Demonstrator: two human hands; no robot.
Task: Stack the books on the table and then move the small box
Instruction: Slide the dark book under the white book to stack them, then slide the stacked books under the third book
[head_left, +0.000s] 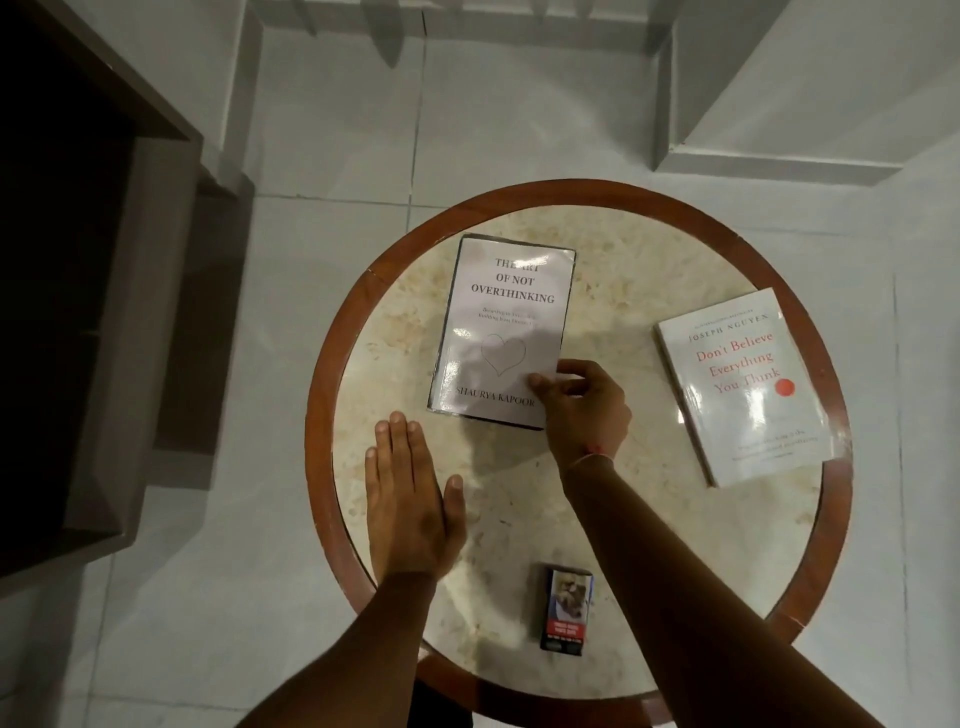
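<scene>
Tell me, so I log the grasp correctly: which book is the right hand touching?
The Art of Not Overthinking, mid-table; the right hand pinches its near right corner. The red-lettered book lies untouched.

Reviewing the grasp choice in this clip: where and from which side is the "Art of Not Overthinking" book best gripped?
Its near right corner, from the right. The book lies flat on the table, so only edges offer purchase; the right hand already has fingertips at that edge, probably able to lift it. The left hand lies flat nearby.

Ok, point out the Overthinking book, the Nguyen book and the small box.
Overthinking book (506, 322): head view, middle of the cover.
Nguyen book (743, 384): head view, middle of the cover.
small box (567, 609): head view, middle of its top face.
</scene>
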